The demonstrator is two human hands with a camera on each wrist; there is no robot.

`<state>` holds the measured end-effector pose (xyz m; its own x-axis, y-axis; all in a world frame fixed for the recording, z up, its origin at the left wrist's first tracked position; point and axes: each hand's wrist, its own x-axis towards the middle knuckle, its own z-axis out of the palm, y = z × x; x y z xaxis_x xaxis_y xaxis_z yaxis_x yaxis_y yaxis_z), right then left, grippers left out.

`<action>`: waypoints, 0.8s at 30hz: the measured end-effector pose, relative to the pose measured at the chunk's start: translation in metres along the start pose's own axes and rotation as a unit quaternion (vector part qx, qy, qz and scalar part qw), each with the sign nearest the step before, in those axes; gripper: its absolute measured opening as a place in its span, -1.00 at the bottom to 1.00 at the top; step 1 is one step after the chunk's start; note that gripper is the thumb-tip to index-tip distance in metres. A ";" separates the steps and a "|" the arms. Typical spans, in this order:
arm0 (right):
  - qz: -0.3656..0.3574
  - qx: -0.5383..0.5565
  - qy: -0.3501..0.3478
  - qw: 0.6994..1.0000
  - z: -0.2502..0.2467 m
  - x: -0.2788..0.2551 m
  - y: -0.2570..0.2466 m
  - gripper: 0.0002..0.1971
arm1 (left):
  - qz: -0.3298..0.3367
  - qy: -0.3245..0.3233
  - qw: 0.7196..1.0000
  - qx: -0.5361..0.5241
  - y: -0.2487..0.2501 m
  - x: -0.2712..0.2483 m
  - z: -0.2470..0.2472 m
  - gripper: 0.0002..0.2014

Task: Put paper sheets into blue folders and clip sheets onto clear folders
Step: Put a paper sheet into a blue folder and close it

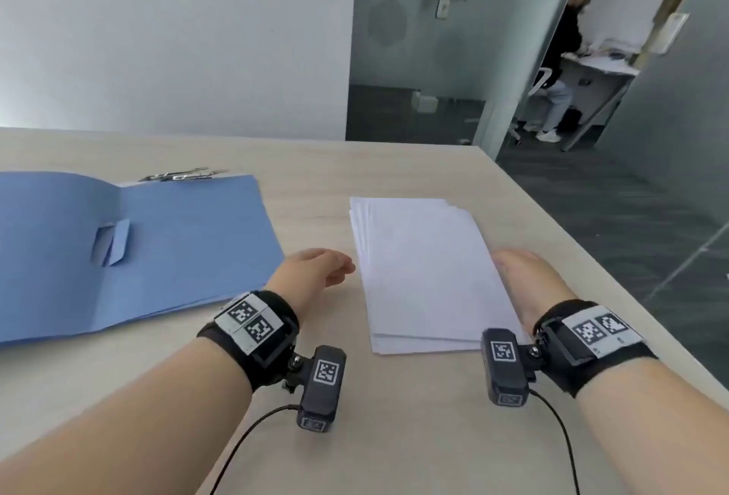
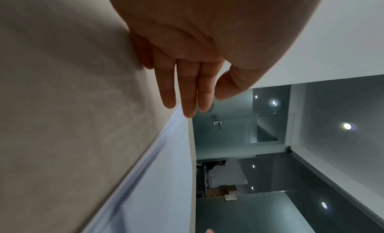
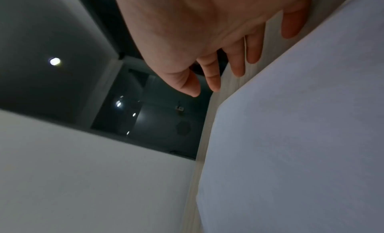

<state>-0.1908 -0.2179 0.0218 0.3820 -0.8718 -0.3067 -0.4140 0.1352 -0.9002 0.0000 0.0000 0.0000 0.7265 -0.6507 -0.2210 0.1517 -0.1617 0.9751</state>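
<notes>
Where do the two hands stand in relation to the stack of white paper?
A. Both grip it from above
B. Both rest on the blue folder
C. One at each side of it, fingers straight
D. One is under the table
C: the left hand is at the left edge of the paper stack and the right hand at its right edge, fingers straight, gripping nothing.

Pale wood-grain bench [image 1: 394, 435]. Open blue card folder [image 1: 177, 242] lies flat at left. Loosely fanned stack of white paper sheets [image 1: 426, 273] at centre. Left hand [image 1: 315, 269] just beside the stack's left edge; right hand [image 1: 528, 277] at its right edge. Fingers not visible.
</notes>
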 end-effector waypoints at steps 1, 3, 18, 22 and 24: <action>0.013 0.017 0.002 1.000 0.000 0.015 0.002 -0.56 | 0.002 0.000 1.000 -0.005 0.001 0.012 0.003 -0.82; 0.039 0.049 -0.014 0.998 0.001 0.028 -0.006 -0.72 | 0.002 0.009 1.000 0.010 0.008 0.030 0.008 -0.82; 0.052 0.060 -0.023 0.997 0.007 0.043 -0.025 -0.69 | -0.042 -0.077 0.927 0.365 0.010 0.062 0.028 -0.45; 0.049 0.046 -0.014 0.998 -0.010 0.035 -0.019 -0.84 | -0.033 -0.092 0.928 0.360 0.015 0.068 0.030 -0.57; 0.050 0.044 -0.011 0.998 -0.017 0.031 -0.011 -0.84 | -0.032 -0.096 0.925 0.367 0.016 0.070 0.031 -0.61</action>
<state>-0.1887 -0.2545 0.0280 0.3612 -0.8412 -0.4024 -0.3777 0.2626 -0.8879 0.0323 -0.0715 -0.0003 0.5879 -0.7312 -0.3460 -0.3574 -0.6186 0.6997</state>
